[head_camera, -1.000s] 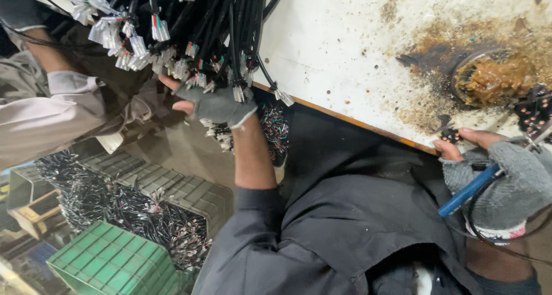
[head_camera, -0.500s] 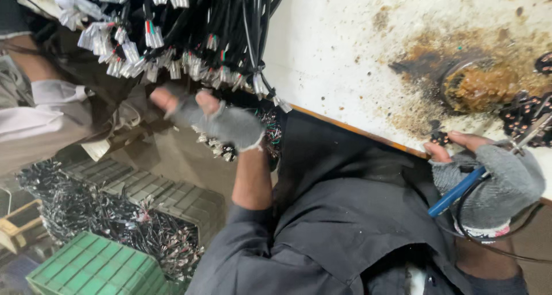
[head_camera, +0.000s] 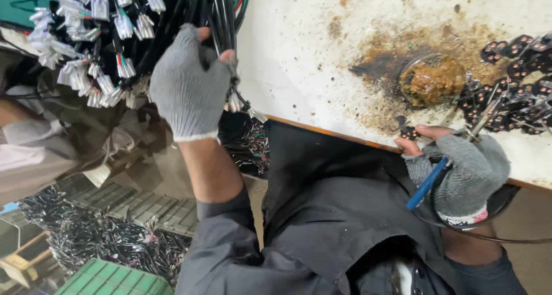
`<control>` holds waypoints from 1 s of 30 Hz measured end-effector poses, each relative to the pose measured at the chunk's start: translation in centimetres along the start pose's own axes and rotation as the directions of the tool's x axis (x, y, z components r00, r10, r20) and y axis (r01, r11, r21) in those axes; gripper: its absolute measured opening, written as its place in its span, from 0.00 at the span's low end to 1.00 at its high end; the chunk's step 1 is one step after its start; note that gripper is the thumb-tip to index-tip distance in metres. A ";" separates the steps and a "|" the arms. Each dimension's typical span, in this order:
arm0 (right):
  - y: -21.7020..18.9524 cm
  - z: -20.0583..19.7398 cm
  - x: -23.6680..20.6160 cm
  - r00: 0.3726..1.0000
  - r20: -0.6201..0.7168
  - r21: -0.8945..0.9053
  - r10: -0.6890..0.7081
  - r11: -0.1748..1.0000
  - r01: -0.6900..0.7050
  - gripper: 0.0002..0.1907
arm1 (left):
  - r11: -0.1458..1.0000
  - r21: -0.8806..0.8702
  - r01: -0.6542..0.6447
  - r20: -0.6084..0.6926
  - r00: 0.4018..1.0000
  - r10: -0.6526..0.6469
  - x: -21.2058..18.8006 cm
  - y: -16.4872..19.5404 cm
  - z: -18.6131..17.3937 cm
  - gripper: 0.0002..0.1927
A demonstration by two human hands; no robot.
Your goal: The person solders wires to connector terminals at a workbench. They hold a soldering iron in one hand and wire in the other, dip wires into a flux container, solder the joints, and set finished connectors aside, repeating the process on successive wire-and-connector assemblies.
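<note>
Overhead, the left hand, in a grey knit glove with open fingertips, is curled around a thick bundle of black cables that hangs over the near edge of the desk; thumb and fingers are pressed together on the strands. The cable ends carry small white connectors with coloured leads, fanned out to the left of the hand. The right hand, gloved the same way, rests at the desk edge and grips a blue-handled soldering iron, its metal tip angled up and to the right; thumb and forefinger pinch a small dark part. Just beyond it sits a dish of brown paste on a stained patch. Black round parts lie clustered to the right.
</note>
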State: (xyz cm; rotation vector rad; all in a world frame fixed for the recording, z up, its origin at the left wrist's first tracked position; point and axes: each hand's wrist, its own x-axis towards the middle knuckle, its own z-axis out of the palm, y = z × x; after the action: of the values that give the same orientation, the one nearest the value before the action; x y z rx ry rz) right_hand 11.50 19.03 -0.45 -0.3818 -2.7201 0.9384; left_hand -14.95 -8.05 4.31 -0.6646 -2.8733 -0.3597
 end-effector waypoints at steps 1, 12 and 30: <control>0.1 0.0 0.1 1.000 0.003 0.008 -0.004 1.000 0.004 0.10 | 0.999 -0.033 -0.009 -0.027 1.000 0.008 -0.6 0.4 -0.6 0.23; 0.6 -2.3 -3.9 0.973 0.022 0.495 0.229 0.843 -0.209 0.08 | 0.404 -0.911 0.082 0.365 0.615 0.699 -10.0 8.8 3.4 0.13; 1.1 -0.5 -7.5 0.945 0.159 0.538 0.284 0.778 -0.325 0.08 | 0.206 -0.888 0.411 0.451 0.694 0.561 -12.6 14.4 6.1 0.05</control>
State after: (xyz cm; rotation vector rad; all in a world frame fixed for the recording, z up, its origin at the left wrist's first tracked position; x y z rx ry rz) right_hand 18.84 17.74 -1.82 -0.6864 -2.3099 1.8016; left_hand 2.02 0.97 -1.48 -1.3861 -2.7047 -2.7113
